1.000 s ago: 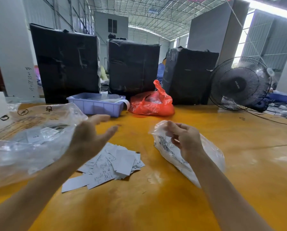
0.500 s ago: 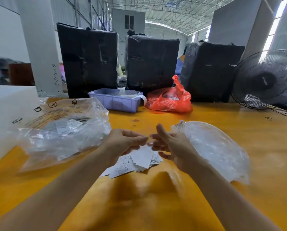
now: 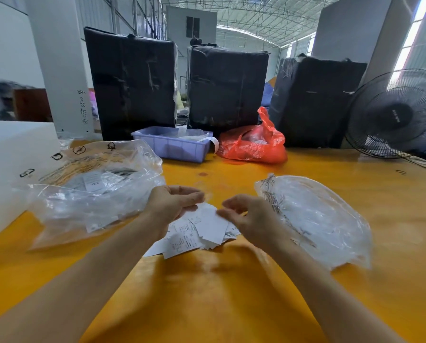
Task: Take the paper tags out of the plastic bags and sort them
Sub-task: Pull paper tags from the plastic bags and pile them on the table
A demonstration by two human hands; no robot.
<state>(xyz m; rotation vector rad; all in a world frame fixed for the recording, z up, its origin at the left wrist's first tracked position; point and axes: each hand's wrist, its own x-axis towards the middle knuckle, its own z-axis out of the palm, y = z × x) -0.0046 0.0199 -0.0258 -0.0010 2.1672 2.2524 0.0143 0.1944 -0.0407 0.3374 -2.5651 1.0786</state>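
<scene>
A loose pile of white paper tags [image 3: 182, 240] lies on the yellow table [image 3: 231, 305] in front of me. My right hand [image 3: 250, 220] hovers over the pile's right side, thumb and forefinger pinching the edge of a blank white tag [image 3: 210, 225] on top. My left hand [image 3: 173, 203] is just left of it, its fingers curled toward the thumb; whether it holds anything is too blurred to tell. A crumpled clear plastic bag [image 3: 315, 219] lies right of my right hand. A bigger clear bag [image 3: 90, 191] with printed tags inside lies to the left.
A lilac plastic bin [image 3: 172, 147] and a red plastic bag [image 3: 254, 144] sit at the back of the table before three black-wrapped boxes [image 3: 226, 87]. A black fan [image 3: 397, 115] stands at the right. A white box [image 3: 11, 167] fills the left edge.
My left hand swung in from open to meet the right over the tag pile, and they have now parted slightly. The clear bag left my right hand and lies on the table.
</scene>
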